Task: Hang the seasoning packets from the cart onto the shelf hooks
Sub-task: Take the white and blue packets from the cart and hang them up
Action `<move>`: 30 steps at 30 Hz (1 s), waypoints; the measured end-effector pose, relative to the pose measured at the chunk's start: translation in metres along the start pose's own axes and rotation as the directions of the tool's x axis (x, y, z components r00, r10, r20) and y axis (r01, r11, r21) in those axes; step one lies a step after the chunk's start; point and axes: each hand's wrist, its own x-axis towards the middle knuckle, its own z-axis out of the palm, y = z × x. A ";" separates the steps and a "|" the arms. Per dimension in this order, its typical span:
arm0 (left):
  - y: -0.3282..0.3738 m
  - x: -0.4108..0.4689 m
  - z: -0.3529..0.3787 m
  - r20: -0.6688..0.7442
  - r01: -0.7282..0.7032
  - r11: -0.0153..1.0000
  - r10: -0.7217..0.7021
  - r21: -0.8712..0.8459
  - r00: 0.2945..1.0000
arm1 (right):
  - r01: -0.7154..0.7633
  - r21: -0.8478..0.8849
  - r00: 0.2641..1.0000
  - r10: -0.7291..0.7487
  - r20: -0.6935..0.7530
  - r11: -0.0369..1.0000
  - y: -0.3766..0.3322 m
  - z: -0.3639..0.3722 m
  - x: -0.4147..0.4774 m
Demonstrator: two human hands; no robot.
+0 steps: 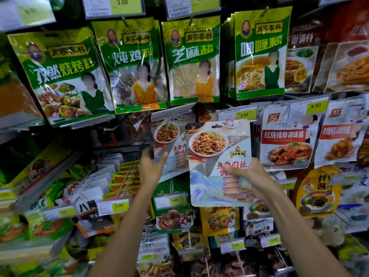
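The right grip (248, 176) pinches a loose seasoning packet (217, 148) at its lower right part, thumb on the printed front, holding it upright before the middle of the shelf (67, 19); the packet's hang hole is at its top edge, just below a yellow price tag (238, 114); the left grip (149, 166) curls round the lower edge of the hanging packets (167, 136) of the same design, just left of the loose one and overlapped by it; green packets (191, 60) hang in the row above.
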 end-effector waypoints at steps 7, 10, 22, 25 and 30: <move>0.050 -0.080 -0.009 0.316 0.066 0.922 0.063 -0.381 0.947 | -0.014 -0.022 0.998 0.016 0.065 1.000 0.002 0.023 -0.005; 0.057 -0.071 -0.005 0.386 0.167 0.876 0.024 -0.453 0.922 | -0.019 -0.003 0.994 0.019 0.104 1.000 0.004 0.036 -0.007; 0.021 -0.046 -0.013 0.346 0.267 0.825 -0.093 -0.499 0.934 | 0.325 -0.711 0.786 -0.596 -0.164 0.624 -0.028 0.038 -0.009; 0.015 -0.032 -0.019 0.349 0.306 0.804 -0.133 -0.509 0.928 | 0.438 -0.863 0.430 -0.902 -0.045 0.252 -0.050 0.034 0.006; 0.018 -0.010 -0.022 0.335 0.274 0.831 -0.113 -0.484 0.935 | 0.334 -0.942 0.400 -0.902 0.162 -0.021 -0.063 0.034 0.044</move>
